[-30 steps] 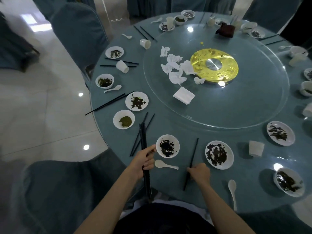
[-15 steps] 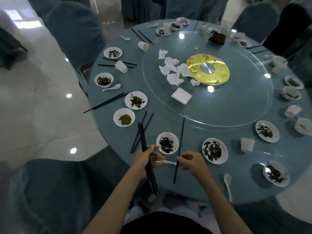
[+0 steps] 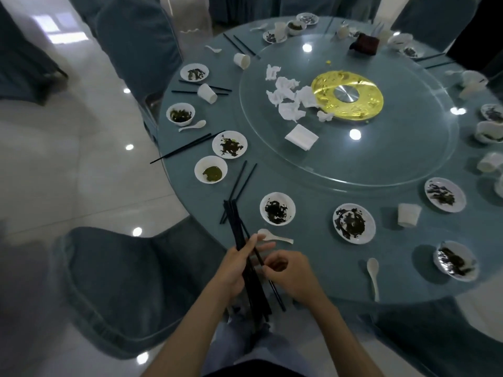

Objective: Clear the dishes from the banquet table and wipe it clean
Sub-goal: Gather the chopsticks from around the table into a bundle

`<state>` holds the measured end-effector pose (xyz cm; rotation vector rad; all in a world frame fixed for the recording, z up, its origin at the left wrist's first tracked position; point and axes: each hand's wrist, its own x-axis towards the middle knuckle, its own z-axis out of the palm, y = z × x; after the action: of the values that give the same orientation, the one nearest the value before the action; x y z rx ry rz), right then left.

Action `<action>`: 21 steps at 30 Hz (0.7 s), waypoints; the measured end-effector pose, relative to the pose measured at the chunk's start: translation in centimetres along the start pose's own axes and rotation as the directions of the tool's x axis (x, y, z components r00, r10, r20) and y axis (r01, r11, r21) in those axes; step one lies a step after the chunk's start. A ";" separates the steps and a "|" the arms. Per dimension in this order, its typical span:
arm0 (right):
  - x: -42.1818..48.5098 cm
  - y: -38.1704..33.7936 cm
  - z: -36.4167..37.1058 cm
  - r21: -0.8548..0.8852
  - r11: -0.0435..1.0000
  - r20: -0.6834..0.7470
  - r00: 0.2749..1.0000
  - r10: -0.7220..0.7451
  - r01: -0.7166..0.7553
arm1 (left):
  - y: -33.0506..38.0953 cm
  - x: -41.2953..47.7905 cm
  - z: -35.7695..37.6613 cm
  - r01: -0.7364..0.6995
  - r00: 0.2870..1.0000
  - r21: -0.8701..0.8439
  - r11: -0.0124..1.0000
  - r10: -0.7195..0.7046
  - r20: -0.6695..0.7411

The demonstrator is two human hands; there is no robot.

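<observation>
- Left hand (image 3: pixel 234 268) grips a chopstick bundle (image 3: pixel 234 227), on the near side of the glass turntable (image 3: pixel 394 159).
- Right hand (image 3: pixel 292 273) pinches a single chopstick (image 3: pixel 276 293) against the bundle.
- Barely begun, I judge: soiled bowls (image 3: pixel 277 208), plates (image 3: pixel 353 223) and spoons (image 3: pixel 373 270) ring the turntable, crumpled napkins (image 3: pixel 288 93) lie on it, and nothing is wiped.

I see a white spoon (image 3: pixel 273 236) just ahead of my left hand (image 3: pixel 236 268), soiled bowl (image 3: pixel 277 208) beyond it, two loose chopsticks (image 3: pixel 241 186) ahead-left, bare tabletop (image 3: pixel 340 268) from my right hand (image 3: pixel 291 273) to a second spoon (image 3: pixel 373 273), chair (image 3: pixel 122 281) close left.

Turntable (image 3: pixel 381 159) at centre of table (image 3: pixel 402 273), napkins (image 3: pixel 288 96) on its left side. Bowl (image 3: pixel 277 208) near the edge: spoon (image 3: pixel 272 236) just before it, plate (image 3: pixel 353 223) to its right, loose chopsticks (image 3: pixel 242 180) to its left. Chopstick bundle (image 3: pixel 236 227) in left hand (image 3: pixel 236 268), before the spoon.
</observation>
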<state>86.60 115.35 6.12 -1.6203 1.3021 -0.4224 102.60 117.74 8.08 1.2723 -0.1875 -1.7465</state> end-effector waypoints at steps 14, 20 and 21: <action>-2.5 -2.2 4.8 -0.099 0.990 -0.009 0.994 -0.105 0.104 | 0.6 -6.8 -6.9 -0.117 0.963 -0.032 0.993 0.105 -0.247; -1.2 -3.6 8.1 -0.358 0.931 -0.064 0.993 -0.096 0.067 | 3.2 -8.3 -13.4 -0.137 0.968 -0.071 0.988 0.118 -0.223; -1.1 -3.9 9.0 -0.396 0.917 -0.076 0.993 -0.093 0.056 | 3.7 -8.6 -14.9 -0.140 0.971 -0.079 0.987 0.121 -0.206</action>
<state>95.15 120.30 5.52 -2.0110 1.4671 -0.2961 117.06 127.69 9.29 1.3280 -0.0707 -1.4875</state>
